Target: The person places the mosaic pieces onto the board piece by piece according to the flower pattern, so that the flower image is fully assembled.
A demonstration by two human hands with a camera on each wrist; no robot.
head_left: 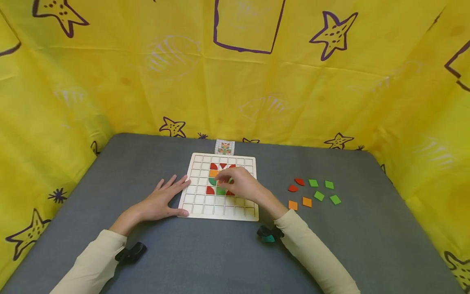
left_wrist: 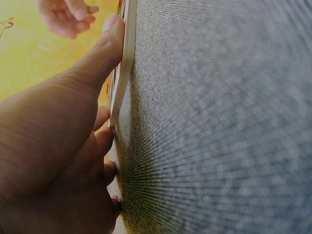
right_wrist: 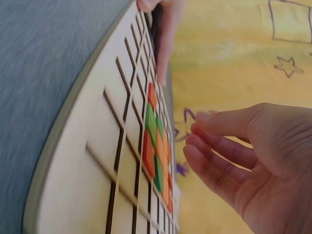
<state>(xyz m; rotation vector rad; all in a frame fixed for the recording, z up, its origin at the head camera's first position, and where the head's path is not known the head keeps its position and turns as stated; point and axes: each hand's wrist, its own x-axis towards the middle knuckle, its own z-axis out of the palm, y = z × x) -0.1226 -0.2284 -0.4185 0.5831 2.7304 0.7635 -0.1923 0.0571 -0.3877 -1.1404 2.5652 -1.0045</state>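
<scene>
A pale wooden grid board (head_left: 198, 200) lies on the table, with red, orange and green tiles (right_wrist: 151, 117) set in its middle squares. My left hand (head_left: 158, 203) rests at the board's left side, fingers spread. Its thumb (left_wrist: 109, 46) lies on the near left corner and its fingertips touch the left edge. Over the tile pattern hovers my right hand (head_left: 240, 183), raised off the board in the right wrist view. Its fingers (right_wrist: 214, 161) bend loosely towards the thumb, and nothing shows between them. In the head view this hand hides part of the pattern.
A small pattern card (head_left: 225, 147) lies behind the board. Loose tiles are scattered to the right: red quarter rounds (head_left: 299, 181), orange squares (head_left: 307, 202) and several green squares (head_left: 319, 196). A teal piece (head_left: 269, 238) shows beneath the right wrist strap. Yellow cloth (head_left: 235, 90) surrounds the table.
</scene>
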